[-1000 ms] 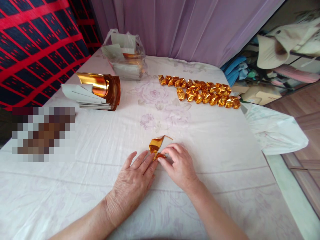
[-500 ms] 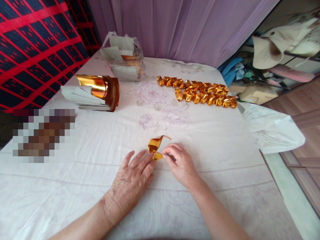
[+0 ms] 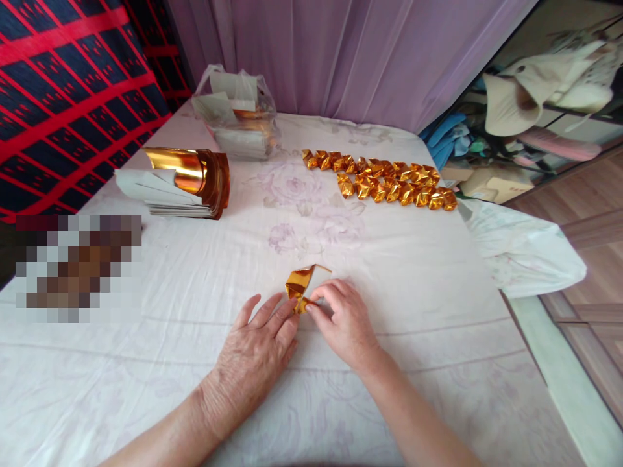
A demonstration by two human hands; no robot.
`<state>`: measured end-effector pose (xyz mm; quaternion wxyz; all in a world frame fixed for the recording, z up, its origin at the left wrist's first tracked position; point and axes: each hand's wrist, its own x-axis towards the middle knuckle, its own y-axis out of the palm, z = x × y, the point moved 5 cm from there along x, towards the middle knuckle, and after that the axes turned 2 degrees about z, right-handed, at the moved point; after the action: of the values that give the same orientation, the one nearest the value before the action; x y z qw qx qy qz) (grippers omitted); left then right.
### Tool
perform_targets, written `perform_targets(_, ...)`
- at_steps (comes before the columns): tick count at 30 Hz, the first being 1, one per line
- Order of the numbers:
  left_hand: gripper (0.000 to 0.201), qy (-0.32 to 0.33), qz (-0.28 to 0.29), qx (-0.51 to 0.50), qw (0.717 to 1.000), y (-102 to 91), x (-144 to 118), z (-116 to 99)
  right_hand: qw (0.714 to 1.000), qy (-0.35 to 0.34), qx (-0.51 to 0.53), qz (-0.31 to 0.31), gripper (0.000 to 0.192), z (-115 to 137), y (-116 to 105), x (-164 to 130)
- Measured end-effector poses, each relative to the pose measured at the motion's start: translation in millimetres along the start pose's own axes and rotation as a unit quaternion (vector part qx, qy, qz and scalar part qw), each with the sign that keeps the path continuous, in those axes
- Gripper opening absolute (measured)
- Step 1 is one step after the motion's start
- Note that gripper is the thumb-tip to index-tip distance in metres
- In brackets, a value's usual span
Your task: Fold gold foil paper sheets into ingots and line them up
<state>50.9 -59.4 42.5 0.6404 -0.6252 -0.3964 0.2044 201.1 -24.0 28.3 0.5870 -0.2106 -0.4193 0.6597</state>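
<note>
A partly folded sheet of gold foil paper (image 3: 298,280) lies on the table in front of me, its pale back showing on one side. My left hand (image 3: 257,340) rests flat with fingers spread, its fingertips pressing the near left edge of the sheet. With thumb and forefinger, my right hand (image 3: 343,321) pinches the sheet's lower right flap, bent over toward the left fingertips. Farther back, several folded gold paper pieces (image 3: 379,189) sit in two rows.
At the left stands a stack of gold foil sheets (image 3: 187,188), with a clear plastic bag (image 3: 238,123) of more sheets behind it. A white plastic bag (image 3: 530,250) hangs by the table's right edge. Shelves with a pale hat (image 3: 516,97) are beyond. A blurred patch covers something left.
My right hand has moved slightly left with the pinched flap, which now bends closer to my left fingertips. My left hand stays in place on the sheet. The view has shifted a little.
</note>
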Motion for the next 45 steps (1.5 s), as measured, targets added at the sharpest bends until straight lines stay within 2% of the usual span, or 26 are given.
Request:
perform_targets(13,0.025,-0.003,-0.008,-0.004,1.000,1.2,-1.5,3.5,0.998,-0.027,0.053,0.002,0.019,-11.0,-6.5,2.0)
perform_targets(15,0.024,-0.001,-0.014,-0.003,1.000,2.0,-2.2,4.4,0.997,-0.033,0.069,-0.025,0.021,-13.1,-9.1,2.3)
perform_targets(17,0.022,0.002,-0.025,-0.006,1.000,3.0,-2.5,5.8,0.993,-0.027,0.080,-0.077,0.021,-18.1,-14.6,2.5)
perform_targets(19,0.018,0.008,-0.042,-0.014,0.999,3.6,-2.5,7.5,0.989,-0.007,0.066,-0.130,0.018,-25.1,-20.1,2.3)
perform_targets(21,0.016,0.011,-0.052,-0.026,0.998,4.9,-2.2,9.8,0.988,0.009,0.032,-0.151,0.015,-30.7,-22.4,2.3)
perform_targets(25,0.016,0.009,-0.060,-0.054,0.997,6.9,-1.6,14.9,0.991,0.013,-0.025,-0.127,0.027,-36.3,-18.7,2.4)
perform_targets(29,0.017,0.005,-0.068,-0.075,0.995,5.5,-0.9,18.4,0.993,0.008,-0.029,-0.119,0.038,-39.5,-15.8,1.6)
perform_targets(36,0.020,-0.012,-0.069,-0.080,0.994,1.4,1.4,21.3,0.994,-0.019,0.002,-0.106,0.025,-34.4,-17.8,3.9)
perform_targets(42,0.025,-0.024,-0.071,-0.071,0.995,2.9,0.6,24.2,0.985,-0.068,-0.061,-0.148,0.017,-23.4,-23.7,2.0)
perform_targets(45,0.025,-0.045,-0.071,-0.053,0.995,0.9,0.7,27.5,0.982,-0.096,-0.073,-0.146,0.016,-14.4,-24.0,1.0)
